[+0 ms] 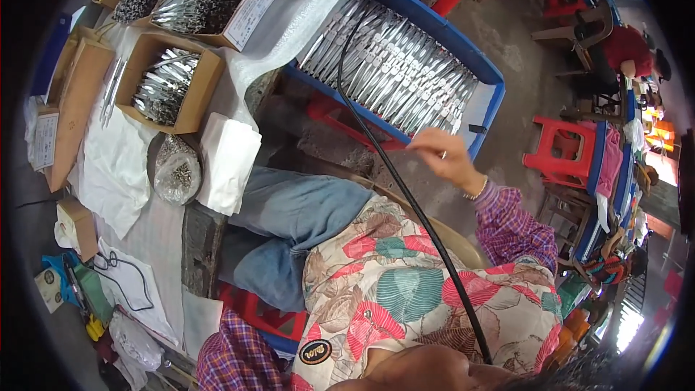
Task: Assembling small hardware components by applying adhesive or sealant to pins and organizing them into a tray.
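Looking first at the labels, we see a white rectangular paper label with print and handwriting-like marks on the large brown cardboard box, and another white printed label at the left, too small for us to read surely. A dark oval badge with pale lettering sits on the flower-and-leaf-patterned garment. The slim, shiny metal pieces lie in overlapping rows inside the blue rectangular tray. Our bare right hand, with a ring, is beside the near right corner of this tray; its fingers are bent and close together, but we cannot tell whether something is pinched between them. A long black cable crosses in front of the tray and the garment. On the table at left stand a smaller open cardboard box of metal pieces, a round container with clear plastic and a folded white stack. Red plastic stools and a bending person in dark red are farther right. Our left hand is out of view; only its purple plaid sleeve appears, cut by the lower edge.
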`<control>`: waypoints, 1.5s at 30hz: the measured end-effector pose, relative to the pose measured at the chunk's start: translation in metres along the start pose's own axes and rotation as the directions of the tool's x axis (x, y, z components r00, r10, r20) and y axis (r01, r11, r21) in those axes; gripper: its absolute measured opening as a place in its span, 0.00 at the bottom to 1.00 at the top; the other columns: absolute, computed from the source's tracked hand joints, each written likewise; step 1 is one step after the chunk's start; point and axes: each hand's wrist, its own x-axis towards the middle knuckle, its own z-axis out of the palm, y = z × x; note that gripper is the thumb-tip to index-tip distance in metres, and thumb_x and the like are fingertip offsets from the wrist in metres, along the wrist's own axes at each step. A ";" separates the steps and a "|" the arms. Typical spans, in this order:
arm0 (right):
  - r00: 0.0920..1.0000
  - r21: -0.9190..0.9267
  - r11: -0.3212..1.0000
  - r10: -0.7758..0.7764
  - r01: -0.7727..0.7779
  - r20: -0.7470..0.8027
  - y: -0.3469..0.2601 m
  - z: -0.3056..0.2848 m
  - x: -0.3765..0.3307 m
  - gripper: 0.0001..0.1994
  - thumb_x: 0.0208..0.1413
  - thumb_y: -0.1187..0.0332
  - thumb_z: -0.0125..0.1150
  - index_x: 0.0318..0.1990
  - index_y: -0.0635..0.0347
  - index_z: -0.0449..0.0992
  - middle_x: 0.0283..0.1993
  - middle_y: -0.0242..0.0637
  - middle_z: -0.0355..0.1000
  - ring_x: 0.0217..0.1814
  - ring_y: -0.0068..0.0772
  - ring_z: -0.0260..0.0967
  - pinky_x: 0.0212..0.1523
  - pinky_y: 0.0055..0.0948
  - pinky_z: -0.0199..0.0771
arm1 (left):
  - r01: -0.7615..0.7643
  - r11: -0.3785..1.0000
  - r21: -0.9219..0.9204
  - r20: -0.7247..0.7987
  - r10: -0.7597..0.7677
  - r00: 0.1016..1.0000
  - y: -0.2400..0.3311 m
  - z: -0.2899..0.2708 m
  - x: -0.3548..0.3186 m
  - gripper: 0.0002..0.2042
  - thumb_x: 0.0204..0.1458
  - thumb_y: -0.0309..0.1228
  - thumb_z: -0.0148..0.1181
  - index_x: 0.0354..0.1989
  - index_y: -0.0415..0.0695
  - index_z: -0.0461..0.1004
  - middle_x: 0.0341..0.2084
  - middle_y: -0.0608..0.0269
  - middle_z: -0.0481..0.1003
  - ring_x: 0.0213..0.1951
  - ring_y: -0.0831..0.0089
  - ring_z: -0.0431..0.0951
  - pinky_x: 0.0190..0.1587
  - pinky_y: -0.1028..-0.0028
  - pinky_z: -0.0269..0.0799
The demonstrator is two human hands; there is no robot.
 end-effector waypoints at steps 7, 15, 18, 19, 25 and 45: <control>0.862 0.124 0.976 -0.217 0.180 0.458 -0.035 0.067 -0.004 0.09 0.48 0.73 0.59 0.39 0.59 0.75 0.39 0.36 0.72 0.37 0.40 0.73 0.35 0.33 0.73 | 0.002 0.999 0.043 0.022 -0.003 1.000 -0.007 0.000 0.002 0.04 0.43 0.27 0.59 0.27 0.43 0.71 0.22 0.58 0.69 0.24 0.63 0.67 0.26 0.67 0.64; 0.781 0.145 0.960 -0.280 0.240 0.558 -0.040 0.098 -0.009 0.09 0.49 0.71 0.56 0.39 0.56 0.75 0.38 0.33 0.71 0.35 0.38 0.72 0.32 0.34 0.72 | 0.035 0.995 0.092 0.022 -0.037 0.999 -0.018 0.000 -0.001 0.06 0.42 0.26 0.59 0.29 0.42 0.72 0.25 0.56 0.71 0.28 0.61 0.70 0.29 0.66 0.67; 0.787 0.155 0.967 -0.254 0.201 0.562 -0.037 0.098 -0.010 0.09 0.49 0.71 0.56 0.39 0.56 0.75 0.37 0.33 0.70 0.35 0.38 0.72 0.32 0.34 0.72 | 0.048 0.993 0.108 0.025 -0.051 0.998 -0.023 0.002 -0.001 0.06 0.42 0.25 0.59 0.30 0.42 0.73 0.26 0.56 0.72 0.29 0.60 0.71 0.30 0.66 0.68; 0.793 0.153 0.968 -0.252 0.201 0.555 -0.036 0.098 -0.010 0.09 0.49 0.71 0.57 0.39 0.56 0.75 0.36 0.33 0.71 0.35 0.38 0.72 0.32 0.34 0.72 | 0.052 0.992 0.115 0.027 -0.055 0.998 -0.025 0.002 -0.001 0.06 0.41 0.25 0.59 0.30 0.41 0.73 0.27 0.55 0.72 0.29 0.60 0.71 0.30 0.66 0.69; 0.813 0.149 0.966 -0.257 0.210 0.522 -0.034 0.099 -0.008 0.08 0.49 0.71 0.56 0.37 0.57 0.76 0.35 0.33 0.71 0.35 0.38 0.72 0.32 0.33 0.72 | 0.061 0.987 0.147 0.047 -0.068 0.997 -0.039 0.005 0.007 0.08 0.41 0.24 0.59 0.32 0.41 0.74 0.29 0.54 0.74 0.32 0.58 0.73 0.32 0.66 0.71; 0.184 0.180 -0.048 -0.088 -0.982 0.979 -0.088 0.144 0.041 0.24 0.63 0.63 0.47 0.62 0.71 0.58 0.34 0.25 0.64 0.31 0.16 0.62 0.33 0.16 0.67 | -0.062 0.390 0.919 0.221 -0.377 0.899 -0.012 -0.012 -0.069 0.18 0.49 0.28 0.51 0.51 0.42 0.72 0.50 0.60 0.72 0.54 0.63 0.71 0.58 0.63 0.65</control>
